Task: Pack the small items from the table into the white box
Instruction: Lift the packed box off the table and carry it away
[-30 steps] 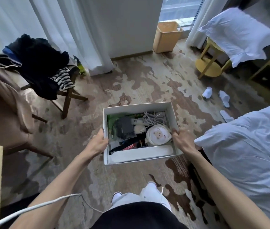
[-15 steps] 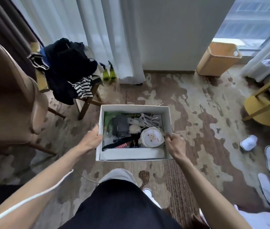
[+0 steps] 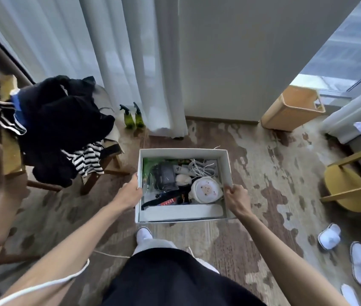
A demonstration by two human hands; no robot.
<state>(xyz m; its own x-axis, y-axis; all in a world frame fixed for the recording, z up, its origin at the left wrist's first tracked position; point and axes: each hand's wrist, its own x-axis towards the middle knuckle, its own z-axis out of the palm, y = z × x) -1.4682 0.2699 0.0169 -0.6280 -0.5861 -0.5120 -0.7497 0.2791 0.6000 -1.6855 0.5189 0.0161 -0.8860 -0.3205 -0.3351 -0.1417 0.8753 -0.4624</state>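
Since the earlier frames the view has swung left: the bed has dropped out of sight, the pale curtains and white wall panel now fill the top, and the tan woven wastebasket [image 3: 293, 109] has slid to the upper right. The open white cardboard box [image 3: 225, 164] is still carried in front of the body, above the patterned brown and cream carpet.

Both bare forearms reach forward from the lower corners, converging on the box. The left hand [image 3: 129, 193] grips the left wall about midway along, thumb lying on the rim and the other fingers wrapped under or behind the side, where they cannot be seen. The right hand [image 3: 235, 196] pinches the right wall nearer the front corner, thumb and curled fingers closed over the rim.

Inside the box lie a round white disc-shaped device [image 3: 206, 189], a bundle of white cable [image 3: 199, 168], a grey and black gadget [image 3: 166, 178], something green [image 3: 149, 166] in the far left corner, and a long flat white piece [image 3: 183, 212] along the near wall.

A wooden chair heaped with black and striped clothes [image 3: 64, 127] stands to the left, and two green spray bottles [image 3: 132, 117] stand by the curtain hem.
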